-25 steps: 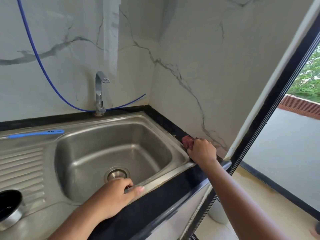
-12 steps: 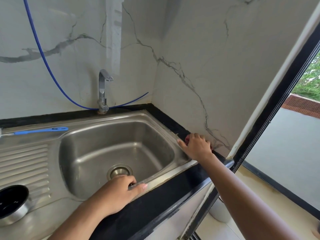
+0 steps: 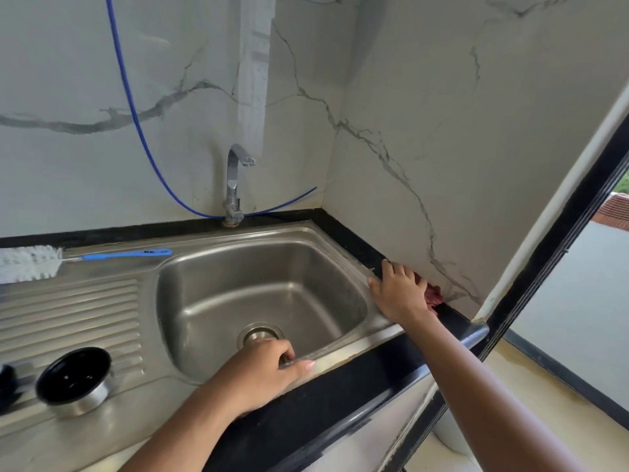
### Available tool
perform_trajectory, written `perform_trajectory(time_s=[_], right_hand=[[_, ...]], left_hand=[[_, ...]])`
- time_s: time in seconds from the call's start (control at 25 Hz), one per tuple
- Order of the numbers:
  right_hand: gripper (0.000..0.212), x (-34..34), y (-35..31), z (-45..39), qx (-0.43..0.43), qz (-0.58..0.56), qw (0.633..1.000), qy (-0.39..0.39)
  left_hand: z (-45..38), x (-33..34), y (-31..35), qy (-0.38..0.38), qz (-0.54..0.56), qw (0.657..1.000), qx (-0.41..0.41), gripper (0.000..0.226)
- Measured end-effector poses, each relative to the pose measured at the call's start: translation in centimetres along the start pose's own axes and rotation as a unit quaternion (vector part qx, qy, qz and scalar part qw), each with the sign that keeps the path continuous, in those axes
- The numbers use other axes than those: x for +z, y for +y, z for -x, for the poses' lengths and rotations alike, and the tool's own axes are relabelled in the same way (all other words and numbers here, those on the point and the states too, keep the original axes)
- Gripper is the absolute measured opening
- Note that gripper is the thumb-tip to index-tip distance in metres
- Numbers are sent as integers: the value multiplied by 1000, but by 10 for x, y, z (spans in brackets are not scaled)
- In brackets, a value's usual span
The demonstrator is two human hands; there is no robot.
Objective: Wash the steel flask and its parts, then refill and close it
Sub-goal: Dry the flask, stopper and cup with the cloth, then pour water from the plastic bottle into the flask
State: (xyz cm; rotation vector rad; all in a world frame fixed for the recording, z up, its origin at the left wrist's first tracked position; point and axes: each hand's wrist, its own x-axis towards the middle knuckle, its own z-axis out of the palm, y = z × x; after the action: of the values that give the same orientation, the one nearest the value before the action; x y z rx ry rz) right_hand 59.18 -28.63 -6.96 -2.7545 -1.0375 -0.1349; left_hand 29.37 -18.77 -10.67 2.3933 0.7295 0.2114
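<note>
Right now the left hand (image 3: 262,373) rests on the front rim of the steel sink (image 3: 340,352), its fingers curled over the edge into the basin and the thumb lying flat along the rim, so it grips the rim and nothing else. Across the basin, the right hand (image 3: 400,289) lies at the sink's right edge, on the black desk (image 3: 357,247) strip against the marble wall (image 3: 459,131); its fingers are spread fairly straight and press down on a dark red cloth (image 3: 433,298), which pokes out from under the palm on the wall side. Over on the ribbed drainboard to the left stands a steel cup (image 3: 73,383) with a black inside, upright and open end up; it looks like one of the flask's parts. Just left of it, cut by the frame edge, a small black piece (image 3: 6,379) sits on the same drainboard, too little in view to tell what it is. The flask body is not to be made out in this view. Behind the drainboard a bottle brush (image 3: 85,257) with white bristles and a blue handle lies along the back rim of the sink. A steel tap (image 3: 235,185) rises behind the basin, and a thin blue hose (image 3: 136,120) hangs down the wall and passes behind its base.
</note>
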Motion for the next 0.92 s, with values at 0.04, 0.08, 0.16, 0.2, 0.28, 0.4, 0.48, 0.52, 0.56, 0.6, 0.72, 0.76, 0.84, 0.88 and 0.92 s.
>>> perform_trajectory(time_s=[0.04,0.08,0.16,0.2,0.28,0.4,0.48,0.52,0.56,0.6,0.72,0.76,0.84,0.88,0.92], right_hand=[[54,-4,-17,12,-35,-31,999,25],[46,-7,-34,26,-70,-77,994,44],[29,-12,-71,55,-122,-180,974,64],[23,-13,-90,70,-144,-222,962,65],[19,-15,-130,98,-197,-290,934,58],[15,-20,-194,139,-277,-371,886,25],[15,-28,-232,164,-321,-417,850,-5],[15,-31,-255,177,-346,-436,830,-22],[16,-33,-274,186,-364,-452,814,-34],[16,-34,-293,193,-377,-465,800,-44],[19,-34,-356,212,-409,-501,760,-62],[19,-33,-377,220,-418,-508,750,-67],[19,-30,-413,237,-433,-523,729,-81],[17,-26,-427,243,-437,-533,720,-86],[15,-22,-440,248,-439,-542,711,-90]], left_hand=[[3,-6,1,22,11,1000,-5,51],[4,-13,3,46,23,999,-13,46],[12,-30,6,93,36,995,-28,39],[19,-40,6,119,37,992,-31,39],[45,-62,5,165,47,984,-40,40],[104,-98,-5,251,83,963,-58,32],[144,-121,-12,315,95,942,-66,26],[168,-132,-18,350,106,928,-73,23],[188,-142,-24,381,122,913,-76,21],[209,-151,-30,415,139,895,-81,20],[267,-174,-54,542,175,816,-100,18],[285,-180,-63,585,179,783,-113,18],[312,-193,-86,653,182,721,-144,21],[319,-200,-101,676,179,696,-165,22],[326,-206,-118,697,166,671,-190,21]])
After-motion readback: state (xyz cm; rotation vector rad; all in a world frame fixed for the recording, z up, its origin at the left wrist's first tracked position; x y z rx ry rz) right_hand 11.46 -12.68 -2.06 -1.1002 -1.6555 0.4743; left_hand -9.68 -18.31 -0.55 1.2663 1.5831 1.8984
